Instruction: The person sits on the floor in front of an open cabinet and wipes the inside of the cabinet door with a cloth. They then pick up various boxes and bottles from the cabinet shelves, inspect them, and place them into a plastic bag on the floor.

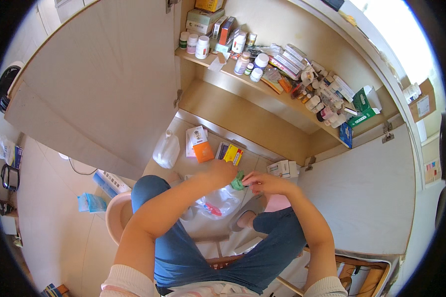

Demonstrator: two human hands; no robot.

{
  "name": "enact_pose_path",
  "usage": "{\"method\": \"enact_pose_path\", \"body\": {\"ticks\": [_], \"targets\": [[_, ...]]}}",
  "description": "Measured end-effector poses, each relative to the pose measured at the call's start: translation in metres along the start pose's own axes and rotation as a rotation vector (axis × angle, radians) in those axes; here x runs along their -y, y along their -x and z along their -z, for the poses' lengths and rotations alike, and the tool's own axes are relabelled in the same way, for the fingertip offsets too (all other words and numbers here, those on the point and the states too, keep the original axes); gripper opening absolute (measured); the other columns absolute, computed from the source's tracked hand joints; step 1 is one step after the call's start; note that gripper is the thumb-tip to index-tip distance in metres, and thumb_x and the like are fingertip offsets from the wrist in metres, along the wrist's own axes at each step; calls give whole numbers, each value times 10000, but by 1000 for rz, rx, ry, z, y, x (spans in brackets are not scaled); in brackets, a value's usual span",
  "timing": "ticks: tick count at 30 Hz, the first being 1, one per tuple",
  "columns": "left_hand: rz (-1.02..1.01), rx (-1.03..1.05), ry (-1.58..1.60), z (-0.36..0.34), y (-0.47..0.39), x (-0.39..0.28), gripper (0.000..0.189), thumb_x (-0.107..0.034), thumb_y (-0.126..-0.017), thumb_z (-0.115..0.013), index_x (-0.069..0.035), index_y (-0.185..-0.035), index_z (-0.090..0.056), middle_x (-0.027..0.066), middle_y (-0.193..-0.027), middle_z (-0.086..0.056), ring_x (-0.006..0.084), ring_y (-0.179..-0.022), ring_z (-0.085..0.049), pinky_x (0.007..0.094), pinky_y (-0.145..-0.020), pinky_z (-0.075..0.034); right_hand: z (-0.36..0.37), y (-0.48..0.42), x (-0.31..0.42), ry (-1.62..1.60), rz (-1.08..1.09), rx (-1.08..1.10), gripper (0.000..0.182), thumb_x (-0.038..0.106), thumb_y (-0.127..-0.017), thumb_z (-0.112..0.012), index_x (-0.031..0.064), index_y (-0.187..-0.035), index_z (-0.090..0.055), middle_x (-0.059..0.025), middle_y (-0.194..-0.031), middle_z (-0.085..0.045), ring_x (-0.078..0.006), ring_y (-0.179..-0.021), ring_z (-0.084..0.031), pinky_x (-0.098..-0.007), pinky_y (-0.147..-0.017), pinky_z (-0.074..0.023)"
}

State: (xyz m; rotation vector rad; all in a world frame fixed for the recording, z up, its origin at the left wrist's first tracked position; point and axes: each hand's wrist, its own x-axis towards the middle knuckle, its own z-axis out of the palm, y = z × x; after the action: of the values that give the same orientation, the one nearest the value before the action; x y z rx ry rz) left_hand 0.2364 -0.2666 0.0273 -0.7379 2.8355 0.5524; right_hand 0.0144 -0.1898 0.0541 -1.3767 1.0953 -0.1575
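Between my two hands, above the floor in front of the cabinet, is a crumpled green cloth. My left hand is at its left side, blurred, and its fingers are mostly hidden. At the cloth's right edge are the bent fingers of my right hand; whether they grip it is unclear. Below the hands lies a white plastic bag with red and blue print. Just beyond them on the floor are a yellow box, an orange box and a translucent plastic jug.
Medicine bottles and boxes crowd the cabinet shelf. Open cabinet doors stand at left and right. White boxes sit near the right door. A beige basin is beside my left knee, with a blue packet farther left.
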Motion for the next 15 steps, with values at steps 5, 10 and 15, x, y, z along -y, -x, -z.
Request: {"method": "enact_pose_path", "body": {"ticks": [5, 10, 15], "targets": [[-213, -202, 353, 9, -1, 9, 436, -290, -857, -667, -51, -1204, -552, 150, -1180, -617, 341, -969, -643, 464, -754, -522, 5, 31, 40, -131, 298, -149, 316, 72, -949, -550, 59, -1261, -601, -58, -1317, -503, -179, -1172, -487, -318, -969, -432], [-44, -223, 551, 34, 0, 4, 348, -255, -861, -664, -20, -1102, -577, 203, -966, -657, 361, -905, -645, 449, -764, -504, 8, 14, 33, -259, 333, -414, 360, 178, -948, -585, 54, -1287, -582, -63, -1303, -573, -168, -1180, -505, -314, -1026, -373], [-125, -503, 587, 22, -10, 10, 351, -233, -847, -683, 8, -1083, -585, 178, -887, -655, 288, -763, -659, 388, -671, -503, 8, -25, 9, -417, 206, -660, 544, 495, -976, -462, 66, -1296, -558, -81, -1281, -588, -170, -1136, -533, -315, -991, -392]]}}
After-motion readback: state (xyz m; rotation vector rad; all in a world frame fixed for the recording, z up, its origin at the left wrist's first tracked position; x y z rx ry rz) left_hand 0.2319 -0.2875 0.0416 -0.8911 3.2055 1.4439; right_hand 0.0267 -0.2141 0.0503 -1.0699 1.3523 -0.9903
